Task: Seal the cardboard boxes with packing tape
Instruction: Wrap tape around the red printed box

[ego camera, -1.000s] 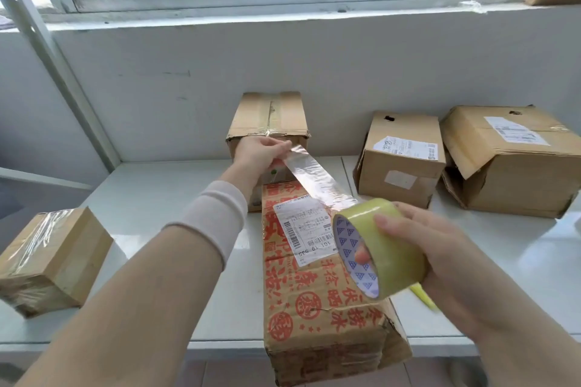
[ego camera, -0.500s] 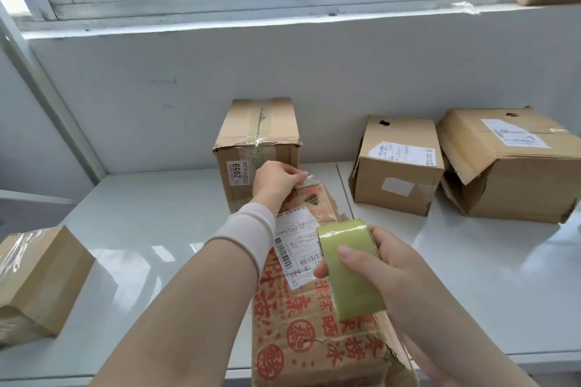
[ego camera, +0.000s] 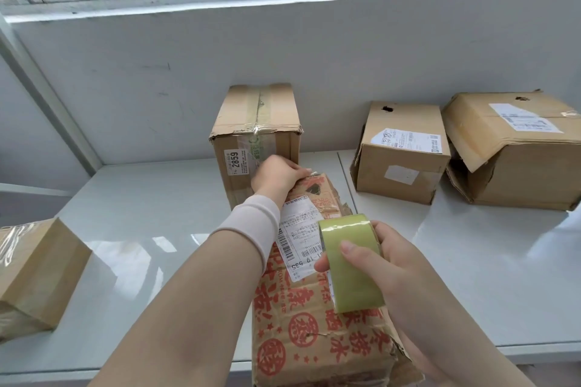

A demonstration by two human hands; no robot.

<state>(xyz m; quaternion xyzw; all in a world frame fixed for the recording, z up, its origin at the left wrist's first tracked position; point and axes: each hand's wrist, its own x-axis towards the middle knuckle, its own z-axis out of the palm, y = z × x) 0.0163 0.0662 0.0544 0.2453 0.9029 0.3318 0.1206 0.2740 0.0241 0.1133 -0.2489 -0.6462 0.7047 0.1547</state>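
A long cardboard box with red printed characters [ego camera: 314, 330] and a white shipping label lies lengthwise on the white table [ego camera: 151, 229], its near end over the front edge. My left hand [ego camera: 276, 176] pinches the tape end at the box's far end, fingers curled down on it. My right hand [ego camera: 377, 264] grips a yellow-green roll of packing tape [ego camera: 349, 261] just above the middle of the box. The strip between the roll and my left hand lies low along the box top, mostly hidden by the roll and my left wrist.
A tall taped box marked 2859 [ego camera: 257, 132] stands right behind the red-printed box. Two more boxes sit at the back right, a smaller box [ego camera: 399, 160] and a torn one [ego camera: 515, 160]. A plastic-wrapped box [ego camera: 34, 273] lies at the left edge. A wall rises behind.
Both hands came down: the left hand brought the tape end from the tall box's front to the long box's far end, and the roll dropped close to the box top, edge-on now.
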